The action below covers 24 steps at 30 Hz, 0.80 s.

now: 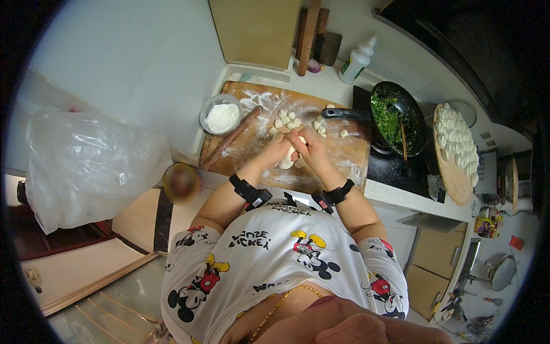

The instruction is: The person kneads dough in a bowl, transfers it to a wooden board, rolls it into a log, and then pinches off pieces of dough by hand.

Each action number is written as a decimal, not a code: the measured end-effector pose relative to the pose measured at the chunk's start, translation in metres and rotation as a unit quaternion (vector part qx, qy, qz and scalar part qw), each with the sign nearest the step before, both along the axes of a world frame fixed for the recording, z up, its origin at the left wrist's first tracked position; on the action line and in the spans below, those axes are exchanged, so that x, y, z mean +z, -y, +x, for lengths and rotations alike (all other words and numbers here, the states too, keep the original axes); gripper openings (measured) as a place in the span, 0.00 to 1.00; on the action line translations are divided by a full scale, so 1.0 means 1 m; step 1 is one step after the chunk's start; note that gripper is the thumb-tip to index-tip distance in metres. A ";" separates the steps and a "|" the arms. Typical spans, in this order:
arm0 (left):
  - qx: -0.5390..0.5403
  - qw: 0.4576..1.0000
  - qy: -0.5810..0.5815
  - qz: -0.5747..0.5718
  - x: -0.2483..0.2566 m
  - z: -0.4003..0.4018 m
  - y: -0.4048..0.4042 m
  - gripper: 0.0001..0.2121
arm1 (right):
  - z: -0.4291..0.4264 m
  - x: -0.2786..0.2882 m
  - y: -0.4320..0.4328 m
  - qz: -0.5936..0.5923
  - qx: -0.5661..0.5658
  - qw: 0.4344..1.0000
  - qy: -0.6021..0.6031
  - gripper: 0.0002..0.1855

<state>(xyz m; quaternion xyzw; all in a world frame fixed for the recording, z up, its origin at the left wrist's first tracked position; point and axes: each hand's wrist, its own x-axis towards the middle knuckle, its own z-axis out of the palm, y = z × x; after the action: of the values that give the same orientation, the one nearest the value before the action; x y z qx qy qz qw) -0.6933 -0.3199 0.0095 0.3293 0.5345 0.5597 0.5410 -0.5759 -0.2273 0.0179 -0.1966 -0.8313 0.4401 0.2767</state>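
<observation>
My left hand [277,148] and my right hand [314,147] meet over a floured wooden board [350,150]. Both grip a strip of pale dough [287,162], whose lower end hangs out below the fingers; the rest is partly hidden. Just beyond my hands lies a cluster of small dough pieces [283,119], with more pieces [319,124] to the right. A wooden rolling pin [234,136] lies slantwise on the board's left side. At the upper left corner stands a clear bowl of white flour [222,117].
A black wok [412,103] holds chopped greens and chopsticks on the cooktop; its handle [343,113] reaches over the board. Further right, a round wooden board [455,180] bears rows of dumplings. A white bottle [357,62] stands behind. Clear plastic sheeting [94,163] hangs at left.
</observation>
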 end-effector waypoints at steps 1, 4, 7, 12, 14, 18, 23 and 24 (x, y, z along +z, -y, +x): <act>0.000 1.000 0.000 0.000 -0.004 0.002 -0.002 0.24 | 0.000 0.001 0.002 -0.115 -0.027 0.992 0.035 0.14; 0.054 0.996 -0.035 0.056 -0.018 0.007 -0.009 0.21 | -0.009 -0.033 -0.021 0.082 -0.122 0.989 -0.004 0.12; 0.010 0.985 -0.111 0.131 -0.020 -0.005 -0.003 0.20 | 0.003 -0.071 -0.054 -0.005 -0.189 0.971 0.146 0.11; 0.097 0.993 -0.027 0.057 -0.036 -0.021 0.003 0.25 | 0.007 -0.114 -0.061 -0.013 -0.116 0.974 0.196 0.14; 0.084 0.994 0.004 0.073 -0.049 -0.021 0.001 0.27 | 0.009 -0.146 -0.076 -0.049 -0.126 0.975 0.179 0.15; 0.115 0.992 0.025 0.035 -0.038 -0.014 0.005 0.29 | 0.000 -0.049 -0.031 -0.194 0.052 0.979 0.046 0.22; 0.105 0.991 -0.019 0.076 -0.042 -0.007 -0.003 0.30 | -0.012 0.008 0.007 -0.112 0.124 0.982 0.092 0.18; 0.115 0.989 -0.019 0.087 -0.041 -0.004 -0.004 0.29 | -0.012 0.004 0.008 -0.122 0.091 0.985 0.082 0.15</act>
<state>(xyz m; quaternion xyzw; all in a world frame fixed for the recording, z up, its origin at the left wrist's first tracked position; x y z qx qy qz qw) -0.6974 -0.3160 -0.0310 0.3221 0.5284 0.6561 0.4319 -0.5881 -0.2354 0.0214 -0.1880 -0.8057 0.5439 0.1402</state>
